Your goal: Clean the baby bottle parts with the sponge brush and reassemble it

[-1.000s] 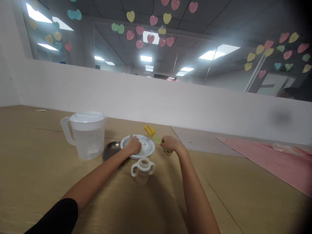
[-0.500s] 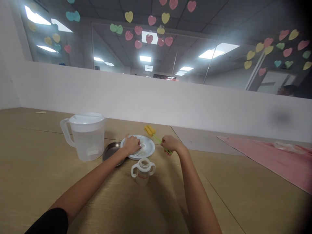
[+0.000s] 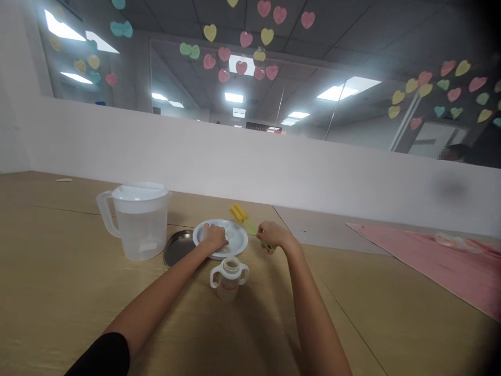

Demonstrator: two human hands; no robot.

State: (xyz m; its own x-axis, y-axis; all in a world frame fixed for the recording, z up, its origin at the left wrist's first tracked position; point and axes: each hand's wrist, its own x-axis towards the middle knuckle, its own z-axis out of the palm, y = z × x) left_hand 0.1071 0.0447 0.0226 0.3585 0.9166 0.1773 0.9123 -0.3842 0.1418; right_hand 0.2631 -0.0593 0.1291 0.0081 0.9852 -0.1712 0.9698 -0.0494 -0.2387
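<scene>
Nearest on the tabletop (image 3: 78,292) stands a two-handled baby bottle (image 3: 229,282), just in front of a white plate (image 3: 239,236). The left hand (image 3: 214,236) lies over the plate, its fingers (image 3: 209,228) curled down onto a white bottle part (image 3: 230,236); whether they grip it, I cannot tell. The right hand (image 3: 274,235) is closed around the green handle of a bottle brush (image 3: 254,231), whose yellow sponge head (image 3: 239,213) sits just past the plate's far rim. Just left of the plate lies a round steel tray (image 3: 177,248), then a plastic pitcher (image 3: 136,227) with a white lid. Well off to the right lies a pink mat (image 3: 430,256).
</scene>
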